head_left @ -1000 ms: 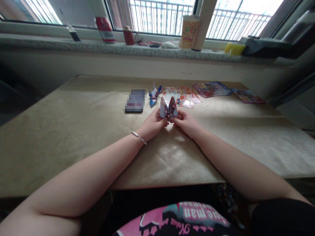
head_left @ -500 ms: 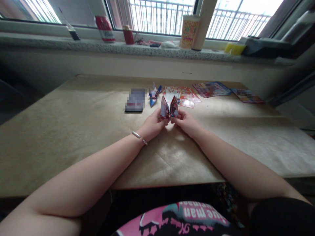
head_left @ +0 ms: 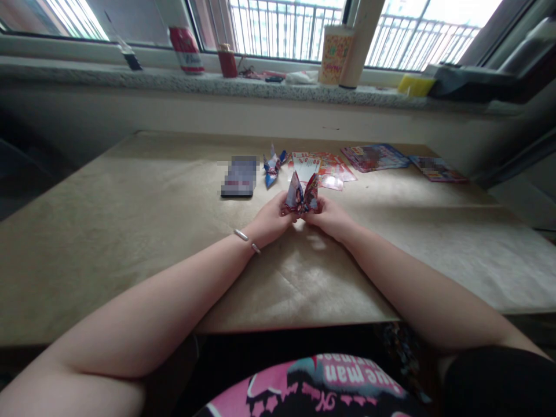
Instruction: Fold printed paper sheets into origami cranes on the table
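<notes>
A small folded paper figure, printed in red and blue with two pointed flaps standing up, is held just above the brown table. My left hand pinches its left side. My right hand pinches its right side. Both hands are closed on it, fingertips meeting under the flaps. A metal bangle sits on my left wrist.
A dark phone lies left of a finished blue paper crane. Printed leaflets and more sheets lie beyond. The windowsill holds a red can, a small red container, a patterned cup and a yellow sponge.
The two flaps of the paper figure have spread wider apart and sit lower. My hands have drawn slightly closer together and stayed in place.
</notes>
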{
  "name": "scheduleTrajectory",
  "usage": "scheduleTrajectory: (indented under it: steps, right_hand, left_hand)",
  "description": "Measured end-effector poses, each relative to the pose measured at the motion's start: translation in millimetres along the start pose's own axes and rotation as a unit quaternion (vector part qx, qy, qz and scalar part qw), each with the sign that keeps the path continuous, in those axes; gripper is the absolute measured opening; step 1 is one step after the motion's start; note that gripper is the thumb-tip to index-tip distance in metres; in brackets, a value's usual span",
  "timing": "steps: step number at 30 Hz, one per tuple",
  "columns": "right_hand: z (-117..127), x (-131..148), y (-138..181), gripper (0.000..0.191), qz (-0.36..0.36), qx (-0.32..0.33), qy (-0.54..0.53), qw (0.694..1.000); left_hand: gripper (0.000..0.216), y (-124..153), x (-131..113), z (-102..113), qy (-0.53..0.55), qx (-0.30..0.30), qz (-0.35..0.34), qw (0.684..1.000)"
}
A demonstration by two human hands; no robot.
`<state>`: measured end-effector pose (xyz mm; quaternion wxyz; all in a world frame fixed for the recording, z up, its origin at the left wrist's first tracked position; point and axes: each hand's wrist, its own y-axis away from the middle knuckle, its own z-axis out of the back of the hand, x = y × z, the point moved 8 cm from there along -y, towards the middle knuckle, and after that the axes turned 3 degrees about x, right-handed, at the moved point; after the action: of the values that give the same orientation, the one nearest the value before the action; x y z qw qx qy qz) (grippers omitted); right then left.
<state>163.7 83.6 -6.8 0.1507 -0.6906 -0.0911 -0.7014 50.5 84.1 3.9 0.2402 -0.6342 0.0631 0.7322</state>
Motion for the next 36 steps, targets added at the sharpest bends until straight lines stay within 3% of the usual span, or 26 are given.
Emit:
scheduleTrajectory:
  steps: [8,13,20,28,36]
  right_hand:
    - [-1.1,1.5,2.4,0.036,-0.002,0.002,0.018,1.0]
    - [2.6,3.4,3.9,0.039,0.016,-0.027,-0.005,0.999]
    - [-2.4,1.7,2.0,0.041,0.022,0.003,-0.007,1.0]
    - [-1.8,6.2,3.8,0.047,0.034,-0.022,-0.08,0.996]
    - [-4.1,9.8,4.3,0.048,0.047,-0.018,-0.066,0.997]
  left_hand:
    - [0.014,3.4,-5.4,6.0,-0.055,-0.036,0.011,0.998]
    - [0.017,1.5,-3.8,4.6,-0.057,-0.026,0.004,0.998]
    - [0.037,2.0,-0.5,4.5,0.131,-0.038,-0.002,0.991]
    - [0.048,2.6,-3.5,1.9,0.155,-0.02,-0.006,0.988]
    - [0.043,7.0,-10.1,6.5,0.158,-0.072,-0.012,0.985]
